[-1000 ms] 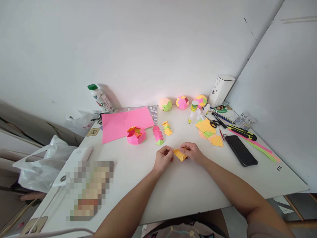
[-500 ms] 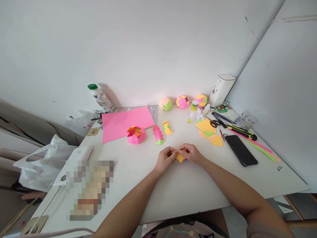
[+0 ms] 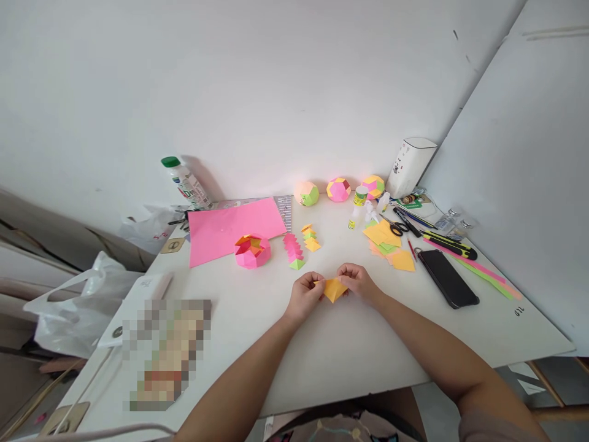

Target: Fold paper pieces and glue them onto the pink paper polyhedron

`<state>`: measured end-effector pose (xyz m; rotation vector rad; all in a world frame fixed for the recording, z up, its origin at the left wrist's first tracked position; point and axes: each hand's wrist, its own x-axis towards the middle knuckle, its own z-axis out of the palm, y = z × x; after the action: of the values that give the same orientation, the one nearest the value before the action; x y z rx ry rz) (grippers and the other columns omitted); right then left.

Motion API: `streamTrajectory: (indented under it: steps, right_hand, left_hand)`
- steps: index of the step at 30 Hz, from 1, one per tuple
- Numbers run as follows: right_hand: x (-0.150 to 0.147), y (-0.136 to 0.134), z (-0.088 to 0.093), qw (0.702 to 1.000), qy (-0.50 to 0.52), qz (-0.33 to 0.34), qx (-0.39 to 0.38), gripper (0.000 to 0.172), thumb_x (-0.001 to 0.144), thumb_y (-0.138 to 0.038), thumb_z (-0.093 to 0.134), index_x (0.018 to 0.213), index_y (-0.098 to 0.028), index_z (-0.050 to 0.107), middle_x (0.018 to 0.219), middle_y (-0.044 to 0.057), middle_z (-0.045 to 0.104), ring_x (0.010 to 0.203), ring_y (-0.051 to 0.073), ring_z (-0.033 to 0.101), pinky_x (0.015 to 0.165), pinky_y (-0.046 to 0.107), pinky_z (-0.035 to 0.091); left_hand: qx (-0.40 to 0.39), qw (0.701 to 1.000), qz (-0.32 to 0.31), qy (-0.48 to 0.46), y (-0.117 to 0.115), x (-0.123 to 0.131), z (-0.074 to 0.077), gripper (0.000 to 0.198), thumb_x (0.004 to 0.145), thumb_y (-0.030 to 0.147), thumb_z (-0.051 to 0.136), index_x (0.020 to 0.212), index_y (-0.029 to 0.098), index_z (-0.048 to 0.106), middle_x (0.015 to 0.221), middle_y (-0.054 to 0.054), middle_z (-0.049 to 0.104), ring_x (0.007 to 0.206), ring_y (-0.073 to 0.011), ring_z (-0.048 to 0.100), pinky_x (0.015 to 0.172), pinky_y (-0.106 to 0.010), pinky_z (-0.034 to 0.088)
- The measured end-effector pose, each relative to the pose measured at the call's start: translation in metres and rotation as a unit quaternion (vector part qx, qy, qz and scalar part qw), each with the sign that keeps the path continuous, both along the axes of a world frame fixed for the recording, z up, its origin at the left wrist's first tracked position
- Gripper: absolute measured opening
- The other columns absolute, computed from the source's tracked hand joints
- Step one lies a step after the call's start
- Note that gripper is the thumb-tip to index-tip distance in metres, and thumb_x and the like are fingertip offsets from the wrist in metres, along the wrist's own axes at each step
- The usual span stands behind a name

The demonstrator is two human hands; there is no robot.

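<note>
Between both hands is a small orange folded paper [image 3: 334, 291], its point facing down toward me. My left hand [image 3: 305, 293] pinches its left corner. On the opposite side my right hand [image 3: 359, 283] grips the right corner with thumb and fingers. Just beyond the hands stand a row of pink folded paper pieces [image 3: 292, 247] ending in a green one, and a shorter row of orange and green pieces [image 3: 311, 237]. A pink faceted paper shell [image 3: 253, 252], open on top, sits to their left.
Three paper balls [image 3: 338, 189] line the wall. Right of the hands are loose paper squares [image 3: 403, 261], scissors [image 3: 398, 229], a glue bottle [image 3: 360, 197], a cutter knife [image 3: 450, 245] and a black phone [image 3: 448, 279]. Leftward lie a pink sheet [image 3: 216, 236], a bottle [image 3: 186, 182] and a plastic bag [image 3: 87, 307].
My hands have moved slightly apart, the right one shifting a little to the right. More of the orange paper shows between the fingers.
</note>
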<state>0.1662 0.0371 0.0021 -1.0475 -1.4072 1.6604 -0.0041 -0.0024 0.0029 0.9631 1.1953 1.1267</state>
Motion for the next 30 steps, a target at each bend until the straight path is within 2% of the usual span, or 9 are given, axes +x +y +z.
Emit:
streamTrajectory:
  steps: [4,8,16,24,30]
  right_hand:
    - [0.002,0.001,0.0,0.999,0.044,0.006,0.005,0.015,0.079,-0.033,0.058,0.076,-0.02,0.051,0.056,-0.005,0.058,0.048,0.012,0.055,0.048,0.025,0.043]
    - [0.002,-0.001,0.003,0.999,0.015,0.041,0.007,0.022,0.078,-0.038,0.065,0.089,-0.019,0.059,0.062,-0.003,0.062,0.054,0.012,0.058,0.052,0.026,0.048]
    - [0.001,-0.001,0.001,0.999,0.007,0.016,0.03,0.024,0.08,-0.04,0.065,0.087,-0.017,0.062,0.067,-0.001,0.066,0.052,0.012,0.06,0.047,0.023,0.045]
    - [0.001,0.002,-0.004,0.999,0.028,0.003,0.044,0.026,0.078,-0.04,0.067,0.091,-0.017,0.07,0.072,0.002,0.067,0.056,0.013,0.061,0.046,0.024,0.043]
    - [0.003,0.005,-0.01,0.999,-0.006,0.006,0.042,0.024,0.077,-0.039,0.069,0.086,-0.016,0.071,0.063,-0.001,0.061,0.052,0.01,0.053,0.045,0.022,0.038]
  left_hand:
    - [0.0,1.0,0.015,-0.017,0.002,-0.002,-0.002,0.023,0.068,0.036,0.067,0.068,0.017,0.056,0.06,0.004,0.054,0.047,-0.0074,0.048,0.049,-0.022,0.04]
    - [0.001,0.999,0.012,-0.029,0.003,-0.001,-0.003,0.027,0.067,0.04,0.069,0.069,0.016,0.056,0.062,0.003,0.056,0.047,-0.0081,0.05,0.048,-0.023,0.041]
    - [0.023,0.997,0.048,-0.056,0.002,0.001,0.002,0.037,0.077,0.053,0.062,0.08,0.018,0.049,0.06,0.003,0.058,0.049,-0.0102,0.056,0.051,-0.024,0.046]
    - [0.041,0.995,0.069,-0.058,0.002,0.003,-0.004,0.046,0.075,0.051,0.067,0.102,0.018,0.048,0.075,0.0,0.063,0.062,-0.0128,0.062,0.062,-0.029,0.052]
    - [0.045,0.99,0.089,-0.101,0.005,0.0,-0.012,0.043,0.071,0.043,0.073,0.098,0.019,0.05,0.079,0.001,0.063,0.071,-0.0114,0.061,0.068,-0.026,0.05]
